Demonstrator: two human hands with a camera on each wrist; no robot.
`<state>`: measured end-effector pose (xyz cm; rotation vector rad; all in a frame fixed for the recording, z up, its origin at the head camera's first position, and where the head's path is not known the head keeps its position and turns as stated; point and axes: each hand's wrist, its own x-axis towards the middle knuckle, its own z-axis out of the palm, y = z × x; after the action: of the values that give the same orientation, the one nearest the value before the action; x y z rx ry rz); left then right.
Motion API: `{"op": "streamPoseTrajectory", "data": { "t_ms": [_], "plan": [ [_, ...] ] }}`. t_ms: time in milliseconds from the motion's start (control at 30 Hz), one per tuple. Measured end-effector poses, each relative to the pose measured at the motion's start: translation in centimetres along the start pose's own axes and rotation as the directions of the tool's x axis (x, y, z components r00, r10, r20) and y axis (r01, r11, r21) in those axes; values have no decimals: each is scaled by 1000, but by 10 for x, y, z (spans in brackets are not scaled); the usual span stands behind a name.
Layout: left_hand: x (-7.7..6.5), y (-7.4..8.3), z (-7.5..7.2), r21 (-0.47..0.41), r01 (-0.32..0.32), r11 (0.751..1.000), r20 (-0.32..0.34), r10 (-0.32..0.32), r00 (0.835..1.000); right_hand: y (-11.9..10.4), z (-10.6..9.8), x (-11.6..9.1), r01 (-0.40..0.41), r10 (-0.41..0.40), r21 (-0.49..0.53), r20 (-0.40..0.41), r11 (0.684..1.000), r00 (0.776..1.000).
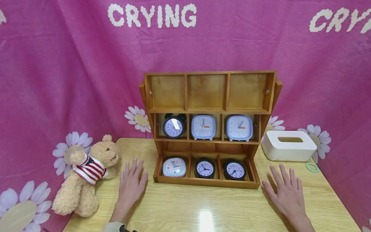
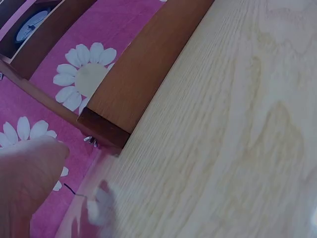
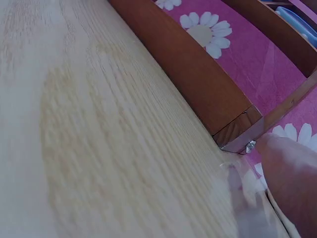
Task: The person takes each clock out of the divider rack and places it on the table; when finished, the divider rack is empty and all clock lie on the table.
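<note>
A wooden three-tier rack [image 1: 207, 183] stands at the middle of the table, each tier split into three compartments. Its top tier holds nothing. In the middle tier sit a black twin-bell alarm clock [image 1: 173, 127] and two blue square clocks, one central [image 1: 203, 127], one on the right [image 1: 239, 128]. The bottom tier has a white-and-blue oval clock [image 1: 174, 167] and two round black clocks, one central [image 1: 205, 169], one right [image 1: 235, 170]. My left hand [image 1: 131, 182] rests with fingers extended left of the rack. To its right, my right hand [image 1: 285, 195] lies with fingers spread. Neither hand holds anything.
A teddy bear [image 1: 90, 174] in a striped sweater sits at the left. Behind the right hand are a white tissue box [image 1: 290, 149] and a green ring [image 1: 312, 167]. A pink curtain [image 1: 87, 64] with flowers and lettering hangs behind the table [image 1: 171, 206].
</note>
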<state>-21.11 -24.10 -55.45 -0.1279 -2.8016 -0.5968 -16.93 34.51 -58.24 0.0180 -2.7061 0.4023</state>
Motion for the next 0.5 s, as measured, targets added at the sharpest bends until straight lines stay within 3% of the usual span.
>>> {"op": "streamPoseTrajectory", "data": {
  "t_ms": [167, 300, 400, 500],
  "plan": [
    [2, 6, 11, -125, -10, 992, -24, 7, 1000, -4, -5, 7, -8, 10, 47, -44, 999, 999],
    [3, 16, 21, -275, 2, 961, -5, -3, 1000, -17, -16, 24, 51, -19, 162, -193, 985, 981],
    [5, 25, 29, -447, 24, 894, 24, -15, 1000, -35, -27, 39, 166, -52, 284, -371, 944, 927],
    [6, 35, 34, -598, 47, 800, 50, -22, 999, -58, -37, 54, 316, -80, 353, -546, 880, 834]
  ]
}}
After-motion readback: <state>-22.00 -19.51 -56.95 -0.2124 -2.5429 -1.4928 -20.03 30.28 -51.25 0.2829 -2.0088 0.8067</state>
